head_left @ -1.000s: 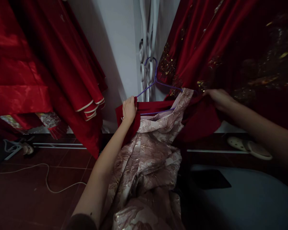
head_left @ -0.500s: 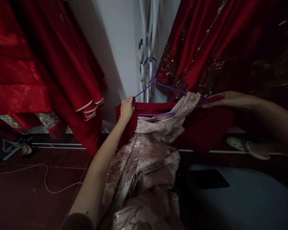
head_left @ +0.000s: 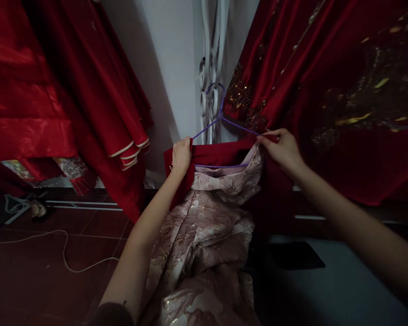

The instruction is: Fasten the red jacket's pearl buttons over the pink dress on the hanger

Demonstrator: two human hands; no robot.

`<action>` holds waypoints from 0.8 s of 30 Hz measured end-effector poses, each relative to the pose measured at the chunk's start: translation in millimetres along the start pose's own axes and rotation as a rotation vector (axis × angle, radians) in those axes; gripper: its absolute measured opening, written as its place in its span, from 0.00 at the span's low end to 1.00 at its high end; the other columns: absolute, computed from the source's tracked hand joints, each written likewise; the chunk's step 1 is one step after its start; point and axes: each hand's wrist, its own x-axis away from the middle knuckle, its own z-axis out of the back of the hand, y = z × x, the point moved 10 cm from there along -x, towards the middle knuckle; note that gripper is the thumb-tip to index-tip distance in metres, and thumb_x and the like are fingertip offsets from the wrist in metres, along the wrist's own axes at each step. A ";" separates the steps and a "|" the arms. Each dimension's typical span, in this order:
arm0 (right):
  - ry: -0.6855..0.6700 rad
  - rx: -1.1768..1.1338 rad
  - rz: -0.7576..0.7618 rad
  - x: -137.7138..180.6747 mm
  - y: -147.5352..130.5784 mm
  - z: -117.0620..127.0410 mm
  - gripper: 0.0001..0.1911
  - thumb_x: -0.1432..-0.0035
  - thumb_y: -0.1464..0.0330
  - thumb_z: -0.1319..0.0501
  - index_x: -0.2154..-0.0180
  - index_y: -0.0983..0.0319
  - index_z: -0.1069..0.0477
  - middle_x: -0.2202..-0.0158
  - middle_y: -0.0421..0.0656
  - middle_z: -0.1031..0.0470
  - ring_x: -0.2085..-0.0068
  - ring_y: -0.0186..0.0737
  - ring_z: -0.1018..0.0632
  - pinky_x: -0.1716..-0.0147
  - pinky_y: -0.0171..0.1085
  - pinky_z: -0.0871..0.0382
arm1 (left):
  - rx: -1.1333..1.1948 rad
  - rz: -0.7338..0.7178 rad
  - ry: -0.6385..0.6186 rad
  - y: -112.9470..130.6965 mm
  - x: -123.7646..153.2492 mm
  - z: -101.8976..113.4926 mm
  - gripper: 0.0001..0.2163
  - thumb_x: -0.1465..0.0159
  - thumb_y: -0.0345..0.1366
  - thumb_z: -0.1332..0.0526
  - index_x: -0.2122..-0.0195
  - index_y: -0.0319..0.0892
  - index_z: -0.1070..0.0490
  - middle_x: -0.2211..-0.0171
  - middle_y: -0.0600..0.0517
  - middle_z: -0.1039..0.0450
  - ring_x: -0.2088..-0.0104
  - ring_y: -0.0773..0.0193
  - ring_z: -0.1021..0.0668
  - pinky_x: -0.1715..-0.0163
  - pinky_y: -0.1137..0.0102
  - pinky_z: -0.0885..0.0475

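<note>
A purple wire hanger hooks onto white metal scrollwork at the wall. A dark red garment with a pale pink brocade skirt hangs from it, the skirt falling toward me. My left hand grips the garment's red left shoulder at the hanger's left end. My right hand pinches the red cloth at the hanger's right end, next to the pink fabric's upper corner.
Red satin garments hang at the left and red gold-embroidered ones at the right. A white cable lies on the dark red tiled floor. A grey padded surface with a dark flat object sits at lower right.
My right hand moved left from the garment's far right edge to the hanger's right end and closed on the red cloth. The red cloth on the right is now gathered in. My left hand stayed.
</note>
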 end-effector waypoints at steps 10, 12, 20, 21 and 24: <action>-0.431 -0.460 0.065 124.0 -33.9 -149.6 0.15 0.51 0.58 0.39 0.70 0.58 0.44 0.74 0.38 0.36 0.72 0.36 0.30 0.71 0.37 0.35 | 0.049 0.098 0.103 -4.4 7.1 17.3 0.09 0.37 0.33 0.51 0.59 0.40 0.35 0.65 0.43 0.30 0.60 0.56 0.29 0.57 0.63 0.37; -0.434 -0.492 0.006 118.2 -21.2 -143.3 0.19 0.53 0.55 0.38 0.66 0.57 0.45 0.74 0.38 0.35 0.74 0.36 0.29 0.72 0.37 0.36 | 0.063 0.123 0.149 -4.0 11.2 28.8 0.10 0.38 0.35 0.49 0.57 0.41 0.34 0.60 0.42 0.32 0.57 0.54 0.30 0.56 0.61 0.37; -0.362 -0.023 0.291 81.3 -17.6 -70.2 0.07 0.50 0.68 0.44 0.65 0.56 0.37 0.66 0.43 0.29 0.67 0.43 0.27 0.63 0.42 0.34 | 0.249 0.270 0.047 -24.2 44.4 34.1 0.20 0.39 0.32 0.48 0.45 0.47 0.39 0.58 0.42 0.33 0.55 0.54 0.29 0.55 0.59 0.33; -0.339 0.000 0.346 78.4 -23.3 -63.8 0.06 0.52 0.70 0.43 0.68 0.57 0.37 0.65 0.44 0.30 0.64 0.44 0.27 0.60 0.43 0.35 | 0.320 0.270 0.038 -25.9 43.5 33.8 0.20 0.39 0.31 0.50 0.44 0.46 0.40 0.57 0.43 0.31 0.55 0.56 0.28 0.54 0.60 0.32; -0.347 -0.089 0.392 72.5 -34.1 -63.9 0.07 0.56 0.73 0.43 0.74 0.58 0.41 0.66 0.43 0.32 0.61 0.43 0.28 0.56 0.43 0.36 | 0.493 0.300 0.091 -24.7 31.3 43.9 0.18 0.38 0.30 0.51 0.45 0.43 0.40 0.52 0.46 0.31 0.52 0.60 0.28 0.51 0.65 0.33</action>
